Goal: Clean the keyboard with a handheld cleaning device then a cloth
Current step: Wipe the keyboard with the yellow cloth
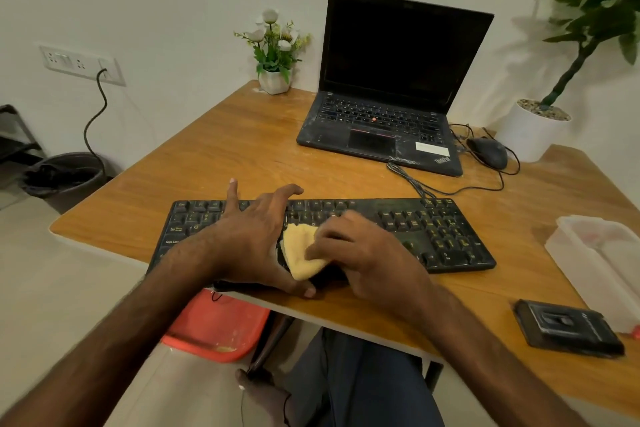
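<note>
1. Left hand (252, 236), fingers splayed apart, rests on the keyboard's (433, 232) 9 o'clock half.
2. Right hand (360, 246) pinches the yellow cloth (301, 250) against the middle keys.
3. Black handheld device (568, 328) lies on the table (242, 149), 4 o'clock from the keyboard.

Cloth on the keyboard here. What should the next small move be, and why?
Probably sweep the yellow cloth rightward along the keys. The right hand holds it bunched near the middle of the keyboard. The left hand rests spread on the left half, seemingly steadying it. The right-hand key block looks smudged, and neither hand is over it.
</note>
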